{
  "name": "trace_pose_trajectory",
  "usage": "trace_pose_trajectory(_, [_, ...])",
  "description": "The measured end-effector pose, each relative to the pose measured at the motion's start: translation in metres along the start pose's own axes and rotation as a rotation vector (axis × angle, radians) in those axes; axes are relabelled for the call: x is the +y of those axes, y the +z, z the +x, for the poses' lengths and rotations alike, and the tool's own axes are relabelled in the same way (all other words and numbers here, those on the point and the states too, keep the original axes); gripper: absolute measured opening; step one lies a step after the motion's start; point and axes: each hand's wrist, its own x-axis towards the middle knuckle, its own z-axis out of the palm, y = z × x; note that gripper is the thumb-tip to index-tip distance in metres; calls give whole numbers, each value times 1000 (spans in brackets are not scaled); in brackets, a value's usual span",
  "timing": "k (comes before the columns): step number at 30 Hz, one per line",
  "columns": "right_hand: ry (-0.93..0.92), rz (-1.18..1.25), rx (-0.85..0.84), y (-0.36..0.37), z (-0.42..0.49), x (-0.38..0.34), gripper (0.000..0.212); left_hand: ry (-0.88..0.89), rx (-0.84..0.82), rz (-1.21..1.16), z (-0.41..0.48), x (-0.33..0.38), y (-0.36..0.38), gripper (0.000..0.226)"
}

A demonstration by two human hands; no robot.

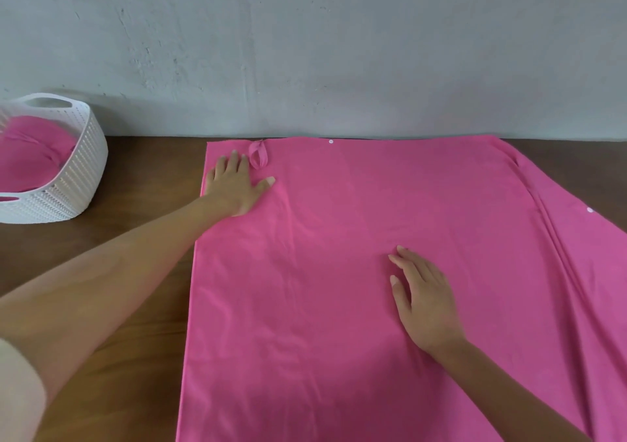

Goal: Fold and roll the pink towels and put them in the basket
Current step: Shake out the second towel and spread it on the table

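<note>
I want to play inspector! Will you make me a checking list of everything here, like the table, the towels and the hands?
Surface: brown wooden table, bare where it shows.
Job's things: big pink towel spread flat, its hanging loop at the far left corner; white basket at far left with pink towels inside.
Clutter: nothing seen.
Hands: left hand rests flat on the towel's far left corner; right hand rests flat near its middle.
Cables: nothing seen.
Surroundings: grey wall behind the table.
</note>
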Motion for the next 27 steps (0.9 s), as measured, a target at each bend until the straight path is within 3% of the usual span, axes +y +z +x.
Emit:
trace_pose_trajectory(11, [30,-43,-92,0,4,-12,60,-21,26,19,6,-3,-4,95])
trace_pose_trajectory(15, [32,-34,-172,-10,-1,-13,54,-22,133,-91,-24,26,0,92])
trace_pose_trajectory(19, [17,-44,-184,-18,-16,-8,71,-22,161,-124,-70,68,11,85])
trace_pose_trajectory(23, [54,-42,-158,-32,-41,9,71,141,174,-99,-114,109,22,76])
trace_pose_trajectory(27, [89,-46,-150,-52,-71,37,69,302,173,-71,-160,160,30,88])
